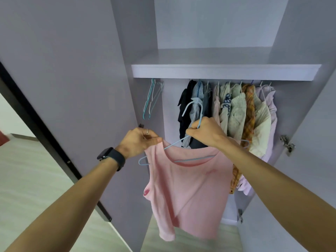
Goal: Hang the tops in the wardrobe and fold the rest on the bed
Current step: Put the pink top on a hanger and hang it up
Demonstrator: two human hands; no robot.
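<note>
The left hand [140, 140] pinches 1 shoulder strap of the pink tank top [185, 188]; the right hand [205, 132] is clamped round the neck of the light-blue hanger [192, 159]; the top hangs before the open wardrobe [225, 71], just below its hung clothes [241, 110].

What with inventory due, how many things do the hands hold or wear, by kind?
Blue hanger: 1
Pink top: 1
Black watch: 1
Ring: 1
Total: 4
</note>
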